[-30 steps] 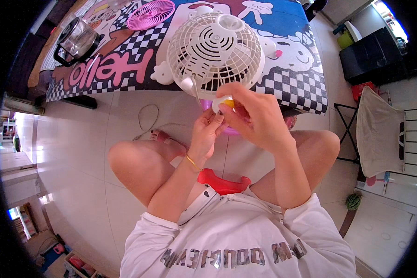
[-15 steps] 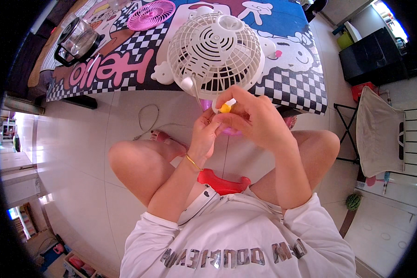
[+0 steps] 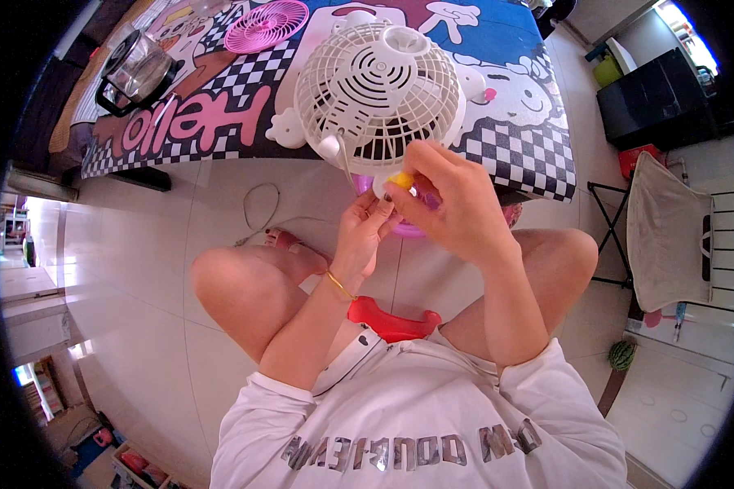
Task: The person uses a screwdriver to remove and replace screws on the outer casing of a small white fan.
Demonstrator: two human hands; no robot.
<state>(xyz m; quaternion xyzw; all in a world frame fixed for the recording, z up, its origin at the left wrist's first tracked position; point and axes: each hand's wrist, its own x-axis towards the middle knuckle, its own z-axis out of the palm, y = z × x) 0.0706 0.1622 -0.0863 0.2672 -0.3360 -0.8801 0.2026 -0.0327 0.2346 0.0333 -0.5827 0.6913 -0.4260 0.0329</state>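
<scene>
A white fan housing [image 3: 367, 98] with a round slatted cage rests at the front of the table, its vented back facing up. My right hand [image 3: 457, 196] pinches a small yellow piece [image 3: 400, 180] by the cage's near edge; its exact kind is hidden by the fingers. Just left of it, my left hand [image 3: 364, 232] has thumb and fingers closed on a small white part [image 3: 381, 187] next to the yellow piece. A white cord [image 3: 345, 159] hangs from the housing near that spot. Behind both hands, something pink-purple [image 3: 409, 230] shows in part.
A patterned cloth covers the table [image 3: 514, 155]. On it lie a pink fan grille [image 3: 267, 26] and a glass pot [image 3: 139, 69] with a black handle. A red stool [image 3: 393, 319] is between my legs. A cable [image 3: 261, 208] lies on the floor; a folding frame [image 3: 669, 236] stands at right.
My right hand has shifted slightly up and turned, and more of the yellow piece and the pink-purple thing shows. My left hand has barely moved; the fan housing stays put.
</scene>
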